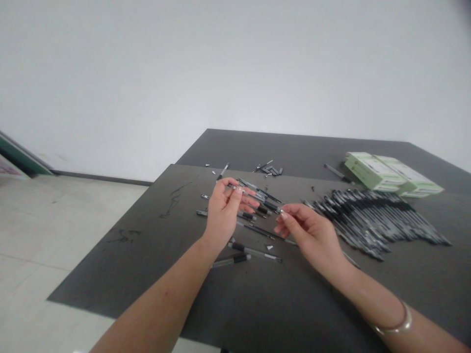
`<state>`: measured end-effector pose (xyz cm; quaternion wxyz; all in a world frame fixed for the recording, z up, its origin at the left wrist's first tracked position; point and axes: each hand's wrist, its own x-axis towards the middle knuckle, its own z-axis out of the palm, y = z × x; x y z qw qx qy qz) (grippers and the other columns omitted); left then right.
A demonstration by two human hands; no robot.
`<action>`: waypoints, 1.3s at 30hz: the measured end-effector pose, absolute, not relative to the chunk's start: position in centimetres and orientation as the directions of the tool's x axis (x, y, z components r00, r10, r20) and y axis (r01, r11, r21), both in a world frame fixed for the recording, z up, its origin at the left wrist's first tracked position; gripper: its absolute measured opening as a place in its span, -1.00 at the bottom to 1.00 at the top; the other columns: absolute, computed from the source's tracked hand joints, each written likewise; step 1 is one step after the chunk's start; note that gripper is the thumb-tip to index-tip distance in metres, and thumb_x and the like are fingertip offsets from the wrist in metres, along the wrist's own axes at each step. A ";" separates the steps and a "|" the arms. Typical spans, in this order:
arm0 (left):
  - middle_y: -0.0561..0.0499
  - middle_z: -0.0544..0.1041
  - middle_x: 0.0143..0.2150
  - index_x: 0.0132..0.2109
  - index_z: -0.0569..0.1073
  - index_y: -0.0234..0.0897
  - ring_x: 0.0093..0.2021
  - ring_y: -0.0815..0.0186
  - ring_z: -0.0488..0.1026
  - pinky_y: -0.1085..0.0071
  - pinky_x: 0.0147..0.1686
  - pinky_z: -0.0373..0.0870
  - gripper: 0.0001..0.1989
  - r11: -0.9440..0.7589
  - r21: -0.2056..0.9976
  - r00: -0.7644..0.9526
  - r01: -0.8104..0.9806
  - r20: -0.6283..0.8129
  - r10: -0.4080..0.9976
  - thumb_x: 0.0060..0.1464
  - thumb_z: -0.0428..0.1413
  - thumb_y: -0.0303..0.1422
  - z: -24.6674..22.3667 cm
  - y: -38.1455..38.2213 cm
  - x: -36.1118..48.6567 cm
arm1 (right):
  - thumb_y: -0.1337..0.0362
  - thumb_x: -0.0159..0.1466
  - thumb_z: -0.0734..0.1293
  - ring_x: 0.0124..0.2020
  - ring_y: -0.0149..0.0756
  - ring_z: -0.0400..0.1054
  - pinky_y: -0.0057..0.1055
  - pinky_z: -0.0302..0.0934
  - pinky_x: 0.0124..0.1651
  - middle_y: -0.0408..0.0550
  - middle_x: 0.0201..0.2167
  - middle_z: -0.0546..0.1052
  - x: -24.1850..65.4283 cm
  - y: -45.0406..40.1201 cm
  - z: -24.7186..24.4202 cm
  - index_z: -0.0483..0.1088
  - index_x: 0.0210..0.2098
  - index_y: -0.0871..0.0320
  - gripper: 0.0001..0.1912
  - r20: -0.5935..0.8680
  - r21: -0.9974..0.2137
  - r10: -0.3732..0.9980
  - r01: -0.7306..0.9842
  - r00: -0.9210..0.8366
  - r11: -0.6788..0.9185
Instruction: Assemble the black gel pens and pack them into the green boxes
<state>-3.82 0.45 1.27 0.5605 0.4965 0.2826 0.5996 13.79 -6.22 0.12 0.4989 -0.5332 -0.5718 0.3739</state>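
A clear and black pen (260, 198) is held slantwise above the dark table. My left hand (225, 208) pinches its upper left end between thumb and index finger, with the other fingers spread behind it. At the pen's lower right end, the thumb and fingertips of my right hand (311, 233) close on the tip. Beneath and around both hands lie loose pens and pen parts, among them a pen with a black grip (255, 252) and another (231, 261) nearer me.
To the right, many pens lie side by side in a wide pile (375, 220). Green and white boxes (390, 171) stand behind it. Small dark pieces (271, 171) lie farther back on the table (147, 245). A single pen (336, 172) rests left of the boxes.
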 end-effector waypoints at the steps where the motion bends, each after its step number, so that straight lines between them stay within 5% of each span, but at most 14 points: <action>1: -0.01 0.58 -0.34 -0.15 0.21 -0.23 -0.46 0.33 0.57 0.50 -0.52 0.48 -0.79 -0.213 0.895 0.121 -0.392 0.280 0.952 0.16 0.11 -0.33 1.2 0.5 -3.8 | 0.06 0.31 0.28 -0.44 -0.32 0.49 -0.41 0.38 -0.38 -0.04 -0.42 0.55 13.8 -6.2 0.1 0.39 -0.19 0.18 -0.71 0.172 -0.960 0.982 0.238 0.076 0.149; 12: -0.02 0.59 -0.33 -0.17 0.24 -0.24 -0.45 0.33 0.58 0.51 -0.50 0.48 -0.82 -0.197 0.887 0.119 -0.417 0.268 0.956 0.17 0.12 -0.35 1.0 0.9 -4.1 | 0.17 0.27 0.35 -0.39 -0.27 0.52 -0.38 0.37 -0.29 -0.05 -0.41 0.59 14.2 -6.4 -0.2 0.45 -0.20 0.14 -0.81 0.310 -0.892 0.939 0.389 0.152 0.231; 23: -0.01 0.59 -0.30 -0.16 0.21 -0.24 -0.41 0.33 0.59 0.52 -0.48 0.49 -0.80 -0.171 0.896 0.166 -0.411 0.258 0.952 0.17 0.12 -0.34 0.9 0.7 -3.9 | 0.10 0.31 0.30 -0.48 -0.32 0.48 -0.43 0.35 -0.39 -0.08 -0.48 0.56 14.3 -6.3 0.0 0.43 -0.20 0.16 -0.75 0.259 -0.910 0.955 0.367 0.146 0.191; 30: -0.01 0.60 -0.30 -0.15 0.20 -0.24 -0.42 0.36 0.58 0.52 -0.47 0.50 -0.83 -0.184 0.891 0.192 -0.414 0.283 0.940 0.20 0.08 -0.37 0.8 0.6 -3.8 | 0.03 0.39 0.14 -0.57 -0.39 0.41 -0.46 0.28 -0.47 -0.12 -0.56 0.47 14.2 -6.2 0.3 0.35 -0.39 0.15 -0.62 0.193 -0.906 0.980 0.392 0.052 0.158; 39: 0.00 0.59 -0.31 -0.16 0.21 -0.23 -0.42 0.34 0.58 0.51 -0.48 0.49 -0.81 -0.182 0.895 0.164 -0.407 0.267 0.950 0.18 0.10 -0.37 0.7 0.9 -3.9 | 0.08 0.35 0.22 -0.45 -0.33 0.43 -0.43 0.27 -0.37 -0.10 -0.48 0.52 14.7 -6.0 -0.1 0.38 -0.23 0.13 -0.75 0.216 -0.883 0.976 0.431 0.020 0.186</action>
